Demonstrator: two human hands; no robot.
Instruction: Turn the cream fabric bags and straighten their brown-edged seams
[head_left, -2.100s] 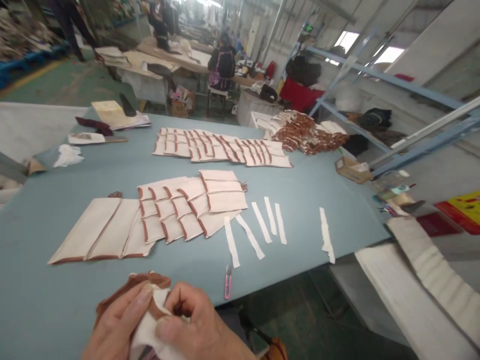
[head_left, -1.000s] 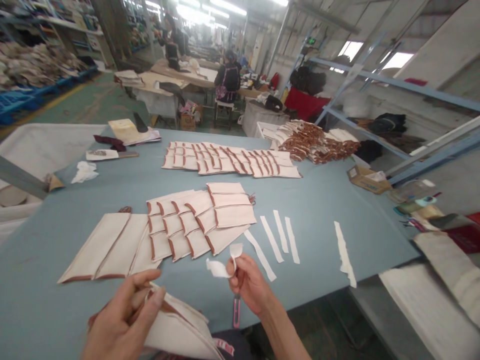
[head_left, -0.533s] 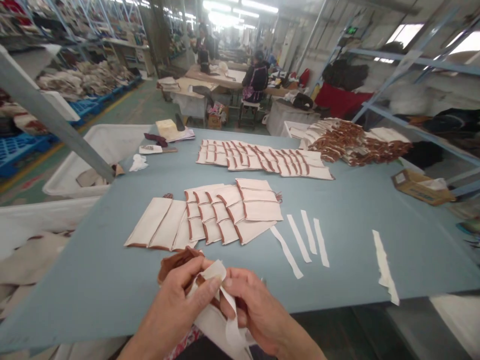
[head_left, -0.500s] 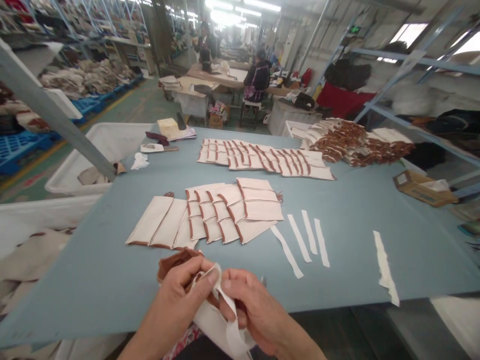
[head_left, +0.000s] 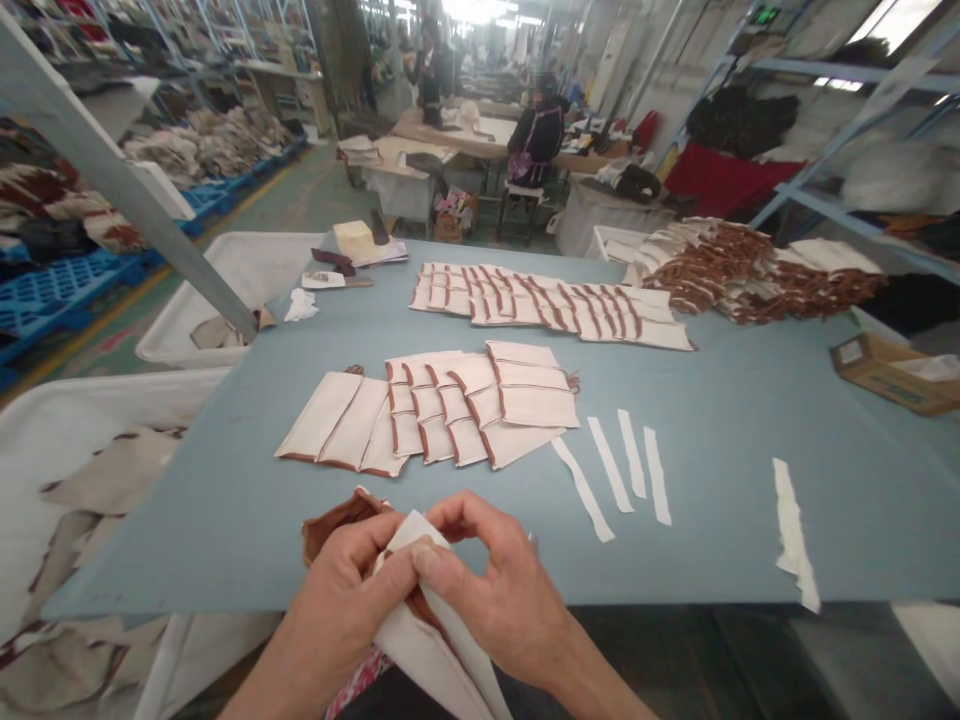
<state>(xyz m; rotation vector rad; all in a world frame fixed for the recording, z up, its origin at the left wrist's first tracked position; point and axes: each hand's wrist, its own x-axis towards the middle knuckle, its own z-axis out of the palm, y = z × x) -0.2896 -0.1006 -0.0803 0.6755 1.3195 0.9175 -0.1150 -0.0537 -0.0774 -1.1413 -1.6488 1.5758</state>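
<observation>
The left hand (head_left: 352, 585) and the right hand (head_left: 502, 590) are closed on a cream cloth piece (head_left: 420, 650) with brown trim, which is held on the near side of the fanned panels (head_left: 427, 402). A white end (head_left: 412, 528) is pinched between thumbs and fingers; whether it is a separate strip cannot be told. A gathered brown part (head_left: 337, 528) is seen past the left hand, on the same near side of the fanned panels. Four white strips (head_left: 609, 465) are laid on the worktop (head_left: 720, 400) just to the right of the fanned panels, and a ragged strip (head_left: 791, 530) is laid well to their right. Beyond the fanned panels, a long overlapping row (head_left: 551, 300) is spread; farther off to their right, brown-edged pieces (head_left: 720, 265) are heaped.
</observation>
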